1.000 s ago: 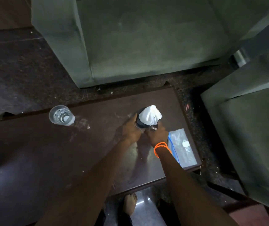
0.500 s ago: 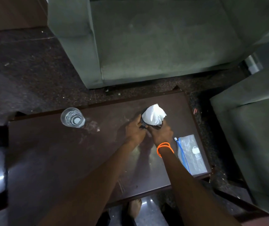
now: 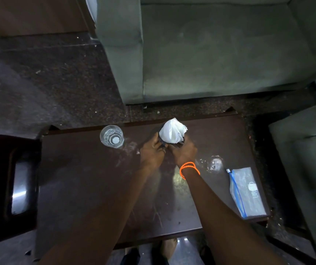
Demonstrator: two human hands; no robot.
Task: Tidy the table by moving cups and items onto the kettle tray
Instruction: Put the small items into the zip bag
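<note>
A dark cup stuffed with white crumpled tissue [image 3: 173, 133] sits just above the centre of the frame, on the far part of the dark wooden table [image 3: 88, 188]. Both hands are closed around its lower part: the left hand [image 3: 152, 152] grips it from the left, the right hand [image 3: 184, 151], with orange bands [image 3: 189, 169] at the wrist, from the right. Whether the cup is lifted or resting on the table cannot be told.

The step in hand looks like picking up this cup to carry it off. No kettle tray shows clearly; the dark box-like surface [image 3: 17, 186] at the left edge of the frame may be it, but that is a guess. The next move calls for keeping the cup upright so the tissue stays in, and for passing the clear drinking glass [image 3: 112, 136] just left of the hands.

At lower right lie a blue-zippered clear pouch [image 3: 247, 192] and, between it and the right wrist, a wet-looking glassy patch [image 3: 213, 163]. A green sofa [image 3: 210, 50] fills the top.

Against the earlier frames, the grip is unchanged, while the cup and hands sit nearer the table's far edge. The view has shifted, and the glassy patch now shows.
</note>
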